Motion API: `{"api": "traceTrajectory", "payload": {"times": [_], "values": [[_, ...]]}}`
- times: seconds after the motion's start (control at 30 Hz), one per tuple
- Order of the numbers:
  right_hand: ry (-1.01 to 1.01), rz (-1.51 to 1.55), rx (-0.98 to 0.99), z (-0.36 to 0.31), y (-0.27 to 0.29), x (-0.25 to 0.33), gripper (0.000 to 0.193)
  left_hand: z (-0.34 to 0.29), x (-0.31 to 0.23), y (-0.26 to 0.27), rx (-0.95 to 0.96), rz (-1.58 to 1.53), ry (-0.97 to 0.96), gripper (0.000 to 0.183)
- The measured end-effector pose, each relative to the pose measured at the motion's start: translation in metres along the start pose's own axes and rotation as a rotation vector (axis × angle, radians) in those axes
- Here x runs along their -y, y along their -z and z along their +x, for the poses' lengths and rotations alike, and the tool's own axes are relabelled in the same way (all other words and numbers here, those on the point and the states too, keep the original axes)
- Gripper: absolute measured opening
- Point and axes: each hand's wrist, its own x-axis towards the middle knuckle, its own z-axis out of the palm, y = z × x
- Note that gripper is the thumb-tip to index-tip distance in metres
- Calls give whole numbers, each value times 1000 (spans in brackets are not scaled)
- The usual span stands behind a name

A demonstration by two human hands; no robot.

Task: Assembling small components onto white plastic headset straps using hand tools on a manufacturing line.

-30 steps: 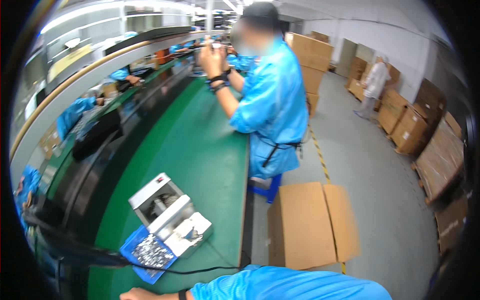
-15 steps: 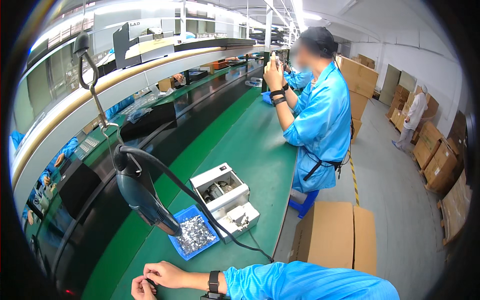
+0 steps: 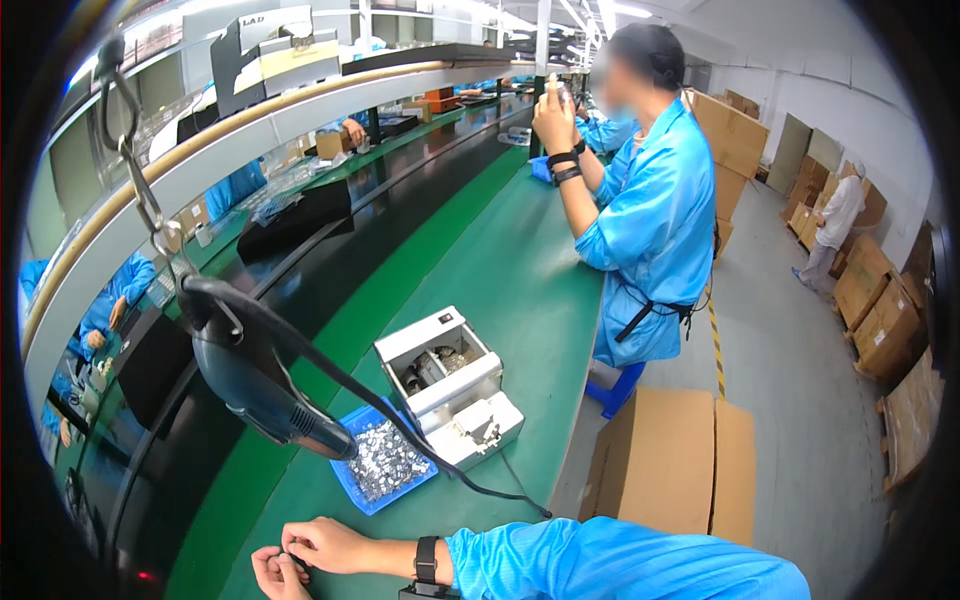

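Observation:
Low in the view, my left hand (image 3: 275, 574) and my right hand (image 3: 328, 546) meet over the green bench. Their fingertips are pinched together around a small dark piece (image 3: 302, 566), mostly hidden by the fingers, so its kind does not show. Beyond them stands a blue tray (image 3: 350, 492) filled with small silvery metal parts (image 3: 385, 460). Above the tray's left side hangs a dark electric screwdriver (image 3: 262, 385), which neither hand touches. A white screw feeder (image 3: 455, 395) with an open top sits just right of the tray.
The screwdriver's black cable (image 3: 350, 385) loops across the feeder. A dark conveyor belt (image 3: 300, 300) runs along the left under a shelf rail (image 3: 250, 125). Ahead, a co-worker in blue (image 3: 650, 210) sits holding something up. A cardboard box (image 3: 655, 460) stands right of the bench.
The view has shifted slightly, and the hanging screwdriver appears further left and larger. My hands stay together on the small dark piece, almost unmoved.

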Motion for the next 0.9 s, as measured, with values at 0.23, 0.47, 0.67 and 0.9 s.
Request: {"api": "traceTrajectory", "payload": {"times": [0.23, 0.47, 0.67, 0.9], "values": [[-31, -41, -4, 3, 4, 0, 10, 5, -4, -8, 23, 24, 16, 5], [-77, -44, 31, 4, 7, 8, 11, 5, -3, -7, 22, 41, 3, 7], [-53, -28, 35, 2, 3, 10, 13, 6, 9, 1, 25, 44, -41, 6], [-93, -67, 52, 0, 5, 6, 14, 0, 1, -5, 21, 36, -9, 7]]}}
